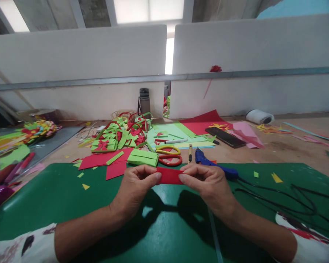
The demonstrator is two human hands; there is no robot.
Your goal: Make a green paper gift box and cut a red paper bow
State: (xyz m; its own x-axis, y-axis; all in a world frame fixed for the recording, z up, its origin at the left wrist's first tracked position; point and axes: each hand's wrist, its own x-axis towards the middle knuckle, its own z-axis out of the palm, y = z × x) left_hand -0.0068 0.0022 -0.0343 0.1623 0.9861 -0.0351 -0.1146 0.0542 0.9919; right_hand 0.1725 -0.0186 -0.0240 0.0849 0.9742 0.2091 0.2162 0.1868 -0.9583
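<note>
A small strip of red paper is stretched level between my two hands, above the green mat. My left hand pinches its left end between thumb and fingers. At the other end, my right hand grips it the same way. Just beyond the strip lie a folded green paper piece and scissors with one yellow and one red handle loop. A blue glue gun rests beyond my right hand, and a yellow utility knife lies beside it.
Green and red paper ornaments are heaped at the back. A dark bottle stands behind them. A black phone lies among coloured sheets. The glue gun's black cord loops over the right side. Red paper pieces and scraps lie ahead.
</note>
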